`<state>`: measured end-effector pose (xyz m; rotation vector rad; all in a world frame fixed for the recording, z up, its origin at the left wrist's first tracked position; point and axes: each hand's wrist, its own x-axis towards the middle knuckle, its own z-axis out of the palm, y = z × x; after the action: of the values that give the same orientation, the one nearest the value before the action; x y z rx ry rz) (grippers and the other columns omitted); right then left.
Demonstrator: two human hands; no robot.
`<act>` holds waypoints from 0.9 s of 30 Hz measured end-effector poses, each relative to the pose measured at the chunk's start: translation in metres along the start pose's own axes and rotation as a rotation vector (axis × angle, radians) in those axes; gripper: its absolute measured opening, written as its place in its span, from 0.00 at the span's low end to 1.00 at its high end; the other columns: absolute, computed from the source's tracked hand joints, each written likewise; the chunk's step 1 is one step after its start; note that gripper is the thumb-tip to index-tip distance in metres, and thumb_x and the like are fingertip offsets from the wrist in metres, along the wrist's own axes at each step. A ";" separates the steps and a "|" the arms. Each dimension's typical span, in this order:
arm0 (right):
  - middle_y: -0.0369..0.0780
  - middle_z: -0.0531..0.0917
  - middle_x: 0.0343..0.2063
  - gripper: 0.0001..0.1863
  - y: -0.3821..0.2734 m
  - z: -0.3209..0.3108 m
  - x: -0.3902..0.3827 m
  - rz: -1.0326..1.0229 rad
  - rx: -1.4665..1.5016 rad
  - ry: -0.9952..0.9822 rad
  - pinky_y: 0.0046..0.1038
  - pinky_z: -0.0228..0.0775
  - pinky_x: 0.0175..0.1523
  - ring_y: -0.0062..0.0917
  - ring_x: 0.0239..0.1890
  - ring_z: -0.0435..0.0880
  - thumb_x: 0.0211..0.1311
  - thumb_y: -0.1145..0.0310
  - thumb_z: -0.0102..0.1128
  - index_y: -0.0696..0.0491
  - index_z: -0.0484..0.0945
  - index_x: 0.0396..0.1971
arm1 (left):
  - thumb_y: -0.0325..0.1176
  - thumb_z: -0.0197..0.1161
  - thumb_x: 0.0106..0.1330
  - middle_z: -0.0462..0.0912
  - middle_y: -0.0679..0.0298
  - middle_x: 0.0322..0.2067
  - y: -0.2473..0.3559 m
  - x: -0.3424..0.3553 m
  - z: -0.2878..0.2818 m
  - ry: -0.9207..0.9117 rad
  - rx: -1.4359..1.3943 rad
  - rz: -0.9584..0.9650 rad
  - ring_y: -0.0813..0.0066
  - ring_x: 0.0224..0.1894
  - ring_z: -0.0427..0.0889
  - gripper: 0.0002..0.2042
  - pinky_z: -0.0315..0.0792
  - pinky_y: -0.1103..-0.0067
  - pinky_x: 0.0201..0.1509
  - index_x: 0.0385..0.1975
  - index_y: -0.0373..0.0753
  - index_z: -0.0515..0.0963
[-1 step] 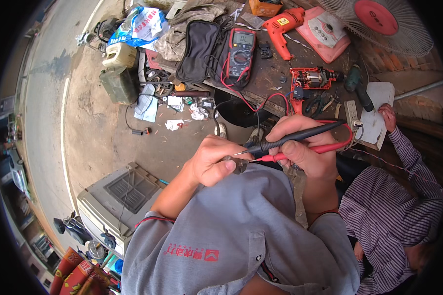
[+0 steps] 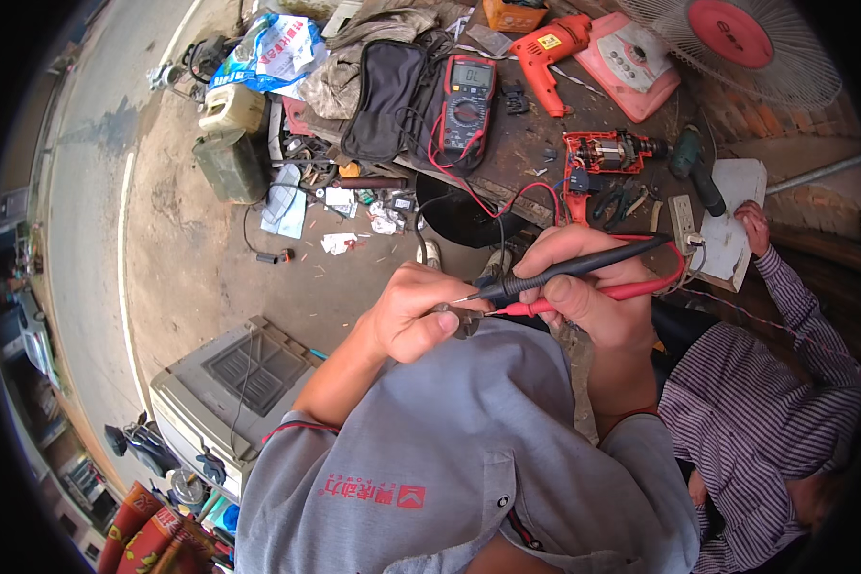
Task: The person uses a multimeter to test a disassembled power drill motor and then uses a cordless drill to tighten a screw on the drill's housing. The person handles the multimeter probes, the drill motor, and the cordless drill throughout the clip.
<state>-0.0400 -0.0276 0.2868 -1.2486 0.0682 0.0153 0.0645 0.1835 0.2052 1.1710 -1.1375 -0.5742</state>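
Note:
In front of my chest, my left hand (image 2: pixel 416 311) pinches a small dark part (image 2: pixel 467 321) between thumb and fingers; its kind is hard to make out. My right hand (image 2: pixel 588 287) is closed round two multimeter probes, one black (image 2: pixel 584 268) and one red (image 2: pixel 631 289). Their metal tips reach the small part, though whether both touch it I cannot tell. Leads run from the probes to a red multimeter (image 2: pixel 469 105) on the bench, its screen lit. To the right of the meter lies an opened orange power drill (image 2: pixel 607 155) with its motor bare.
The bench also holds an orange drill (image 2: pixel 550 59), a black case (image 2: pixel 385 100), pliers (image 2: pixel 610 203), a green drill (image 2: pixel 695 167) and a fan (image 2: pixel 737 38). At right sits a person in a striped shirt (image 2: pixel 737 411), one hand on a white board (image 2: pixel 732 244). Jerrycans (image 2: pixel 231 163) stand at left.

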 end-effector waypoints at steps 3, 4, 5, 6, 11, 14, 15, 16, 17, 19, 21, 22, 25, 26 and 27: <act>0.37 0.81 0.32 0.09 -0.001 -0.002 0.002 -0.027 -0.056 -0.022 0.17 0.67 0.30 0.13 0.28 0.77 0.64 0.75 0.58 0.62 0.79 0.41 | 0.32 0.53 0.59 0.83 0.52 0.26 -0.001 0.000 -0.001 -0.015 -0.006 -0.005 0.58 0.22 0.82 0.15 0.74 0.72 0.26 0.37 0.28 0.81; 0.38 0.81 0.32 0.08 -0.001 -0.003 0.002 -0.029 -0.069 -0.035 0.17 0.67 0.31 0.14 0.28 0.77 0.63 0.75 0.59 0.62 0.79 0.40 | 0.32 0.53 0.59 0.83 0.52 0.25 -0.001 0.001 -0.002 -0.023 -0.016 -0.005 0.59 0.21 0.82 0.15 0.74 0.72 0.26 0.37 0.28 0.81; 0.38 0.81 0.32 0.08 -0.002 -0.004 0.002 -0.032 -0.082 -0.049 0.18 0.68 0.31 0.15 0.28 0.78 0.62 0.76 0.59 0.62 0.79 0.39 | 0.32 0.53 0.59 0.83 0.52 0.25 -0.002 0.002 -0.002 -0.031 -0.026 -0.005 0.59 0.21 0.82 0.14 0.73 0.72 0.25 0.37 0.28 0.81; 0.39 0.81 0.31 0.07 -0.003 -0.003 0.003 -0.057 -0.096 -0.048 0.19 0.68 0.31 0.16 0.28 0.78 0.62 0.76 0.59 0.62 0.79 0.39 | 0.32 0.54 0.60 0.83 0.52 0.25 -0.002 0.002 -0.001 -0.023 -0.037 0.003 0.60 0.21 0.82 0.14 0.74 0.73 0.25 0.37 0.28 0.81; 0.41 0.82 0.30 0.06 -0.011 0.004 0.006 -0.103 -0.171 -0.035 0.22 0.69 0.33 0.20 0.28 0.79 0.62 0.77 0.59 0.62 0.79 0.37 | 0.32 0.55 0.62 0.83 0.53 0.25 -0.004 0.004 -0.001 -0.015 -0.061 0.023 0.61 0.21 0.82 0.13 0.74 0.73 0.26 0.37 0.29 0.81; 0.41 0.82 0.28 0.06 -0.010 0.004 0.007 -0.128 -0.187 -0.046 0.21 0.69 0.33 0.19 0.28 0.79 0.62 0.76 0.59 0.61 0.79 0.36 | 0.31 0.55 0.62 0.83 0.53 0.25 -0.004 0.005 -0.004 -0.045 -0.058 0.008 0.61 0.22 0.82 0.13 0.74 0.73 0.26 0.37 0.29 0.82; 0.41 0.82 0.28 0.05 -0.010 0.004 0.007 -0.122 -0.186 -0.045 0.21 0.69 0.33 0.19 0.28 0.79 0.62 0.76 0.59 0.61 0.79 0.36 | 0.31 0.55 0.62 0.83 0.53 0.25 -0.004 0.004 -0.004 -0.037 -0.057 0.013 0.62 0.21 0.82 0.13 0.74 0.73 0.26 0.37 0.29 0.82; 0.41 0.82 0.28 0.05 -0.010 0.004 0.007 -0.116 -0.186 -0.043 0.21 0.69 0.33 0.19 0.28 0.79 0.62 0.76 0.59 0.61 0.79 0.36 | 0.31 0.55 0.62 0.83 0.54 0.24 -0.004 0.004 -0.003 -0.029 -0.057 0.018 0.62 0.21 0.82 0.13 0.74 0.73 0.26 0.37 0.30 0.82; 0.41 0.82 0.28 0.05 -0.009 0.005 0.007 -0.110 -0.185 -0.042 0.21 0.69 0.33 0.19 0.28 0.79 0.62 0.76 0.59 0.61 0.79 0.36 | 0.31 0.55 0.62 0.83 0.54 0.24 -0.004 0.004 -0.003 -0.021 -0.056 0.022 0.62 0.21 0.82 0.13 0.74 0.73 0.26 0.38 0.30 0.82; 0.41 0.82 0.28 0.06 -0.010 0.005 0.007 -0.097 -0.181 -0.040 0.21 0.69 0.33 0.19 0.28 0.79 0.62 0.76 0.59 0.61 0.79 0.36 | 0.31 0.55 0.63 0.82 0.55 0.23 -0.004 0.004 -0.003 -0.023 -0.058 0.007 0.62 0.21 0.81 0.13 0.73 0.73 0.26 0.38 0.30 0.82; 0.40 0.82 0.28 0.06 -0.010 0.005 0.007 -0.096 -0.181 -0.035 0.21 0.69 0.32 0.18 0.28 0.79 0.62 0.76 0.59 0.61 0.79 0.36 | 0.31 0.55 0.63 0.82 0.56 0.22 -0.003 0.003 -0.003 -0.026 -0.058 -0.001 0.63 0.21 0.81 0.13 0.73 0.73 0.25 0.38 0.30 0.82; 0.40 0.82 0.28 0.06 -0.009 0.005 0.006 -0.100 -0.183 -0.031 0.21 0.69 0.32 0.18 0.28 0.79 0.62 0.76 0.59 0.61 0.79 0.37 | 0.31 0.55 0.63 0.81 0.56 0.22 -0.003 0.003 -0.003 -0.027 -0.057 -0.002 0.63 0.20 0.81 0.13 0.73 0.73 0.25 0.38 0.30 0.82; 0.40 0.82 0.28 0.06 -0.009 0.006 0.006 -0.088 -0.167 -0.024 0.21 0.69 0.32 0.17 0.28 0.79 0.62 0.76 0.59 0.62 0.79 0.37 | 0.31 0.55 0.63 0.81 0.57 0.21 -0.005 0.002 -0.002 -0.023 -0.053 -0.003 0.64 0.20 0.81 0.13 0.73 0.73 0.25 0.38 0.30 0.82; 0.40 0.82 0.28 0.06 -0.009 0.006 0.006 -0.080 -0.157 -0.022 0.21 0.68 0.32 0.17 0.28 0.78 0.62 0.76 0.59 0.62 0.79 0.37 | 0.31 0.55 0.63 0.81 0.57 0.21 -0.005 0.002 -0.002 -0.020 -0.051 -0.003 0.64 0.20 0.81 0.13 0.73 0.73 0.25 0.38 0.30 0.82; 0.40 0.81 0.28 0.06 -0.009 0.006 0.006 -0.082 -0.159 -0.023 0.21 0.68 0.32 0.17 0.27 0.78 0.62 0.76 0.59 0.62 0.79 0.37 | 0.31 0.55 0.63 0.81 0.57 0.21 -0.005 0.002 -0.002 -0.020 -0.045 -0.001 0.64 0.20 0.81 0.13 0.73 0.73 0.25 0.38 0.30 0.82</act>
<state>-0.0333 -0.0250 0.2968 -1.4087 -0.0042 -0.0362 0.0682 0.1807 0.2018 1.1295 -1.1350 -0.6107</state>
